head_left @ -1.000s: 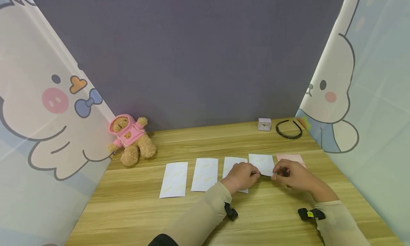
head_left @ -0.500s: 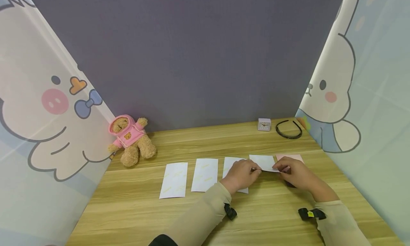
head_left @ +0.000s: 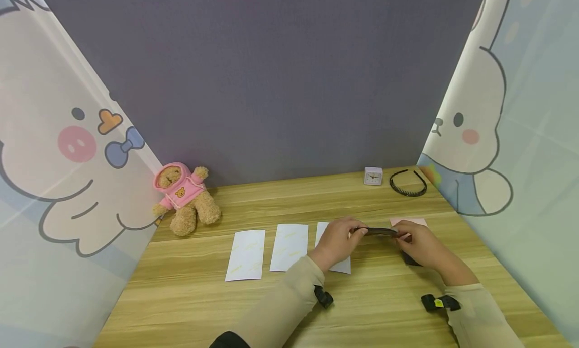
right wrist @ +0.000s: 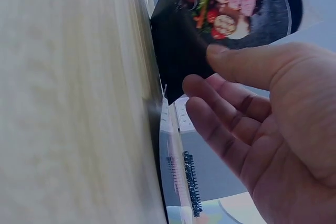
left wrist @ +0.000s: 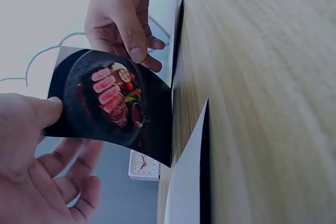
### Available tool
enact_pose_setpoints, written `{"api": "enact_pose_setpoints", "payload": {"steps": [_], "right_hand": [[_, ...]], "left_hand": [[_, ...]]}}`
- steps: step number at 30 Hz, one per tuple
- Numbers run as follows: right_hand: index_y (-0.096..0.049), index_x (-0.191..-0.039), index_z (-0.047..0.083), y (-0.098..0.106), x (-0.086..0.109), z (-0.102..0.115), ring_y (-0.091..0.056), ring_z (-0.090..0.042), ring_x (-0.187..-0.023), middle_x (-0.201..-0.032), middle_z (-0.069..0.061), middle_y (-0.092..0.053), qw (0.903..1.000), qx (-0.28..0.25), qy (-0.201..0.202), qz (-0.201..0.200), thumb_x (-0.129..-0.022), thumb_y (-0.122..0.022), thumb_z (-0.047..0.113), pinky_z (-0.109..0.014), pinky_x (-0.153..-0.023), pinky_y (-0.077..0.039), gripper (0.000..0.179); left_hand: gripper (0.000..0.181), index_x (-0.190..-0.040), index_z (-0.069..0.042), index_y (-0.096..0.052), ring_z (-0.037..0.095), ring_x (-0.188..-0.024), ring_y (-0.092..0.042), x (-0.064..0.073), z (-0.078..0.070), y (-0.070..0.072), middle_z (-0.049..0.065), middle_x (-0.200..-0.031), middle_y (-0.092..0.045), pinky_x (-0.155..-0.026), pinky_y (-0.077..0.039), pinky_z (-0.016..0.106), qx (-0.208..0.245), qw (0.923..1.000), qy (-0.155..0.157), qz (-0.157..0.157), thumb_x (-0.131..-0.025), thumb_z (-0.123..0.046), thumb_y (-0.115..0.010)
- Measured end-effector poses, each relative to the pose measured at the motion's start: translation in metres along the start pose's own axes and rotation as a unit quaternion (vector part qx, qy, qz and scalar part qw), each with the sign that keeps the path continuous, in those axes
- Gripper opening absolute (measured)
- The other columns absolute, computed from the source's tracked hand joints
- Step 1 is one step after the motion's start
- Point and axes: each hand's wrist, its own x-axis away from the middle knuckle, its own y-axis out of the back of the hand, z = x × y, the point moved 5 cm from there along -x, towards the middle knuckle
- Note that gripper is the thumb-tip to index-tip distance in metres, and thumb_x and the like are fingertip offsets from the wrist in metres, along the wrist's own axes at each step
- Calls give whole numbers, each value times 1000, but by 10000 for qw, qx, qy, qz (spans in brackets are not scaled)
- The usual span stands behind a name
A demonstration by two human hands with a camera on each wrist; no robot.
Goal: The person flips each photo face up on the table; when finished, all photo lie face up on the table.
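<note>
Both hands hold a photo card, which shows edge-on as a thin dark strip in the head view. Its printed side, sliced steak on a dark plate, faces the wrist cameras; in the left wrist view the photo card bows slightly, its lower edge right at the tabletop. My left hand pinches one edge, thumb on the print. At the opposite edge my right hand pinches with thumb and forefinger, other fingers loosely curled. Close behind the right hand lies a pink-topped card, partly covered.
White-backed cards lie in a row to the left: one at the far left, a middle one and one partly under the left hand. A teddy bear, a small clock and a black headband sit farther back.
The photo card has been tilted up off the table, so its white back no longer shows in the head view. My right hand has shifted slightly right and taken its edge.
</note>
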Motion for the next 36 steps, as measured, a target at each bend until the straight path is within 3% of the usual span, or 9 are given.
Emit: {"api": "enact_pose_setpoints", "payload": {"steps": [7, 10, 14, 21, 29, 36], "right_hand": [[-72, -87, 13, 2, 0, 0, -68, -13, -83, -93, 3, -69, 9987, 375, 118, -324, -92, -77, -4, -30, -67, -58, 19], [-68, -82, 16, 4, -1, 1, -65, -9, -77, -86, 7, -66, 9972, 486, 167, -542, -93, -77, -2, -29, -64, -55, 23], [-72, -89, 13, 6, 0, 3, -60, -6, -67, -82, 6, -66, 9957, 378, 118, -832, -93, -75, -6, -28, -56, -52, 20], [-75, -104, 8, 10, 1, 7, -60, -6, -64, -83, 3, -70, 9917, 329, -178, -1229, -94, -76, -2, -27, -49, -49, 14], [-73, -107, 6, 11, 1, 10, -61, -17, -56, -81, 0, -67, 9900, -175, -470, -1316, -97, -76, 4, -27, -43, -47, 11], [-75, -107, 8, 12, 1, 3, -57, -11, -58, -82, 0, -69, 9872, -70, -609, -1473, -96, -77, 6, -27, -45, -47, 11]], "left_hand": [[36, -128, -26, -73, 0, -86, -55, 1, 2, 9, -18, -112, -64, -70, -48, 22, 825, 9953, -8, -512, -109, -46, -50], [35, -129, -27, -72, 0, -97, -58, 0, 3, 11, -18, -119, -65, -78, -53, 27, 1095, 9917, 2, -671, -108, -47, -52], [35, -134, -26, -68, 1, -108, -61, -3, 6, 13, -17, -126, -66, -85, -56, 34, 1410, 9869, 19, -782, -106, -46, -58], [32, -131, -19, -67, 2, -101, -63, -4, 7, 13, -10, -118, -68, -93, -55, 32, 1590, 9846, 160, -705, -105, -37, -66], [22, -121, -21, -69, 2, -90, -61, -3, 14, 8, -14, -109, -65, -78, -53, 26, 2028, 9766, 508, -498, -104, -35, -68], [21, -121, -20, -69, 3, -89, -61, -3, 15, 5, -15, -105, -66, -78, -53, 26, 2220, 9727, 579, -336, -104, -32, -70]]}}
